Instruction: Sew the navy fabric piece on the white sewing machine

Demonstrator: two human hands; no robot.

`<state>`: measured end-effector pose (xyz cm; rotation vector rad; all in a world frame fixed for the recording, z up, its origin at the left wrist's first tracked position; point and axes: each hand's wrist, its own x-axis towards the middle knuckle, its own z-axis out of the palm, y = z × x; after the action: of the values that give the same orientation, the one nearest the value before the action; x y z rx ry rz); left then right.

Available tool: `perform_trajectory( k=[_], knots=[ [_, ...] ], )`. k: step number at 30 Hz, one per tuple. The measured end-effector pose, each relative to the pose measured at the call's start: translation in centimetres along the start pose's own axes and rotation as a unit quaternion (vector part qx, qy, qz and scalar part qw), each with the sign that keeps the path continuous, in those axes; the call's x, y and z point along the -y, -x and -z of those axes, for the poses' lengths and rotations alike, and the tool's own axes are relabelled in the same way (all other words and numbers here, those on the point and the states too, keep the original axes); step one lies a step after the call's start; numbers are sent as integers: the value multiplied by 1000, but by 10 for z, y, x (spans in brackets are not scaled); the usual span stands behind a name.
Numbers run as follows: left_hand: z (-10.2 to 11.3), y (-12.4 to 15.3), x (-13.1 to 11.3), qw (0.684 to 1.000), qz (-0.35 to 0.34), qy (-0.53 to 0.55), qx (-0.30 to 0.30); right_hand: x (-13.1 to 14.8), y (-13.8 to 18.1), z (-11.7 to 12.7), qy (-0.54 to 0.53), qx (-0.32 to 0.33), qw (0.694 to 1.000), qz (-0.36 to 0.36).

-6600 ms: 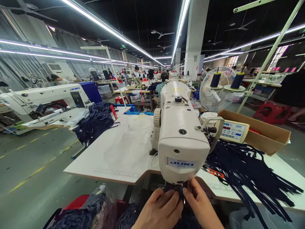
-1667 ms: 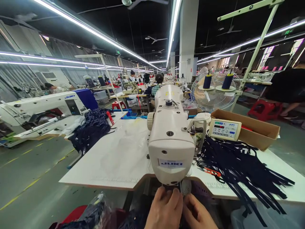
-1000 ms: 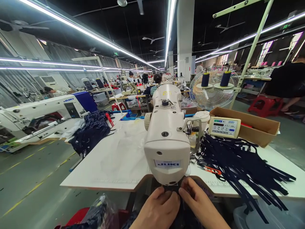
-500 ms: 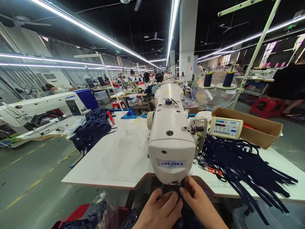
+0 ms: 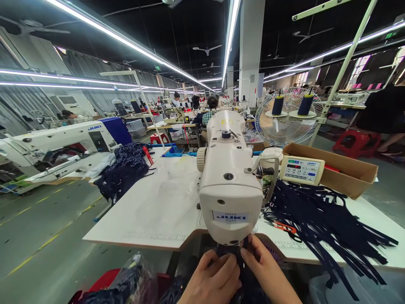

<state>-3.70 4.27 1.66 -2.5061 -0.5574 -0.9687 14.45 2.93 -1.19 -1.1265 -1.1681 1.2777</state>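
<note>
A person's two hands work dark cloth [image 5: 249, 285] at the near edge of a white JUKI sewing machine [image 5: 232, 185] on a sewing floor lit by long ceiling lights. The right hand [image 5: 265, 267] pinches the cloth between thumb and forefinger, just under the machine's head. The left hand [image 5: 213, 278], close beside it, curls over the same cloth with fingers bunched; its fingertips are partly hidden, and whether they pinch the fabric cannot be told. The cloth runs between the hands toward the near side, its lower end lost in shadow.

On the right of the white desk [image 5: 139, 223], navy strips [image 5: 319, 215] spill over the near edge, with an orange-handled tool [image 5: 284, 227] at their left side. Beyond the strips stand a control panel [image 5: 302, 170] and an open cardboard box [image 5: 354, 175]; farther off, two navy thread spools [image 5: 305, 104] rise before a round fan [image 5: 286, 131]. To the left, a heap of navy fabric [image 5: 122, 173] lies beside a second JUKI machine [image 5: 79, 131].
</note>
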Motion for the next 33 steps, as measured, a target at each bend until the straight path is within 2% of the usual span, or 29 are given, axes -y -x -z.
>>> perform_trajectory(
  k=[3, 5, 11, 16, 20, 24, 29, 33],
  knots=[
    [0, 1, -1, 1000, -1, -6, 0, 4, 0, 4, -1, 30, 999, -21],
    [-2, 2, -2, 1000, 5, -7, 2, 4, -2, 5, 14, 25, 999, -29],
    [-1, 3, -9, 999, 19, 13, -47, -13, 0, -7, 46, -54, 997, -20],
    [7, -1, -15, 999, 25, -18, -27, -24, 5, -15, 39, -107, 993, -23],
    [5, 0, -14, 997, 37, -2, -67, -23, 6, -18, 20, -126, 991, -33],
    [3, 2, -15, 996, 74, 2, -40, -20, 5, -18, 2, -130, 991, -35],
    [0, 6, -16, 997, 55, -22, -51, -18, 4, -20, -23, -157, 987, -35],
    [6, 5, -10, 993, 87, 76, -11, -19, 6, -24, -48, -168, 984, -45]
  ],
)
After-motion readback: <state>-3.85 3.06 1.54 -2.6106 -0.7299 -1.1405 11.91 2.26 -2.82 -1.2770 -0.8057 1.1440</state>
